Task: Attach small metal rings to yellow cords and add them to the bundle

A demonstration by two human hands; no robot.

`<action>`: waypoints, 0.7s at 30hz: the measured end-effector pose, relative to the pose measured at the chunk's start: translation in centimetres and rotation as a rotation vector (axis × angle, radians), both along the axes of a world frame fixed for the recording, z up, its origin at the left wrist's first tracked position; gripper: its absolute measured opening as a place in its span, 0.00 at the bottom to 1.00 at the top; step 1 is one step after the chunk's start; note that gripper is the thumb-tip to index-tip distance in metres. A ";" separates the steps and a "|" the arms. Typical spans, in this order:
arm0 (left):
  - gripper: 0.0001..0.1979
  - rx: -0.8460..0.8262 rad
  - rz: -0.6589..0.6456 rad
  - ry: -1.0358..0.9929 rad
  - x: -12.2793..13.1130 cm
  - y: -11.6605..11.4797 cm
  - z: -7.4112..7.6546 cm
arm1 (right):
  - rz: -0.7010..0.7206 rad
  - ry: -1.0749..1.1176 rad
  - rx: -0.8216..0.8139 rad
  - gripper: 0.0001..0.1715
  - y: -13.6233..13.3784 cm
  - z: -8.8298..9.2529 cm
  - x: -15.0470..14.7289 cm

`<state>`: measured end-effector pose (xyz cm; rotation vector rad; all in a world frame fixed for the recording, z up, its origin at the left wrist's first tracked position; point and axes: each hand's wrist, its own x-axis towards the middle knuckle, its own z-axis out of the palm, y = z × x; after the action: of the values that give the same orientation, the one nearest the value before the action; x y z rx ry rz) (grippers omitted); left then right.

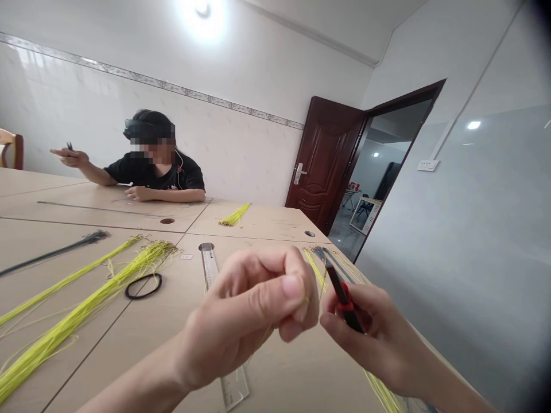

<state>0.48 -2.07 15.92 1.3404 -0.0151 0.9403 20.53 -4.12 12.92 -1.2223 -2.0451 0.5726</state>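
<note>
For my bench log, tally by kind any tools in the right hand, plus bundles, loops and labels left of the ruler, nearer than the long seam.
Hand tool: 1
Yellow bundles: 2
Dark bundle: 1
Black loop: 1
White label: 1
Total: 6

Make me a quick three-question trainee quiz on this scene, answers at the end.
1. Which is in the right grip?
A) black loop
B) red-and-black hand tool
C) chair

2. True or false: the dark red door is shut.

3. Fill in: a clear, marked ____ lies on the table, partly hidden by the left grip.

Key:
1. B
2. False; it stands open.
3. ruler
</note>
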 end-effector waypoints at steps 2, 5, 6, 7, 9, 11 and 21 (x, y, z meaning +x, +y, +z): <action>0.16 -0.016 -0.081 0.132 -0.3 0.2 0.0 | -0.038 0.024 0.006 0.18 0.1 0.0 0.1; 0.21 0.088 0.109 0.259 -0.3 0.3 -0.4 | -0.091 0.015 0.042 0.19 0.4 0.0 0.4; 0.21 0.139 0.261 0.274 -0.2 0.3 -0.6 | -0.088 -0.014 0.069 0.17 0.4 0.0 0.4; 0.19 0.182 0.413 0.290 -0.1 0.3 -0.7 | -0.081 -0.049 0.102 0.16 0.5 0.0 0.4; 0.14 0.247 0.601 0.372 0.3 0.2 -0.7 | -0.065 -0.105 0.160 0.14 0.5 -0.1 0.3; 0.09 0.296 0.631 0.468 0.6 0.1 -0.6 | -0.055 -0.122 0.187 0.15 0.5 -0.2 0.2; 0.09 0.355 0.633 0.568 1.2 0.6 -0.9 | -0.079 -0.145 0.213 0.15 0.5 -0.9 0.4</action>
<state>1.70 -1.48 15.06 1.9617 0.7445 1.0694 20.95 -3.64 11.98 -1.2405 -2.1042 0.2266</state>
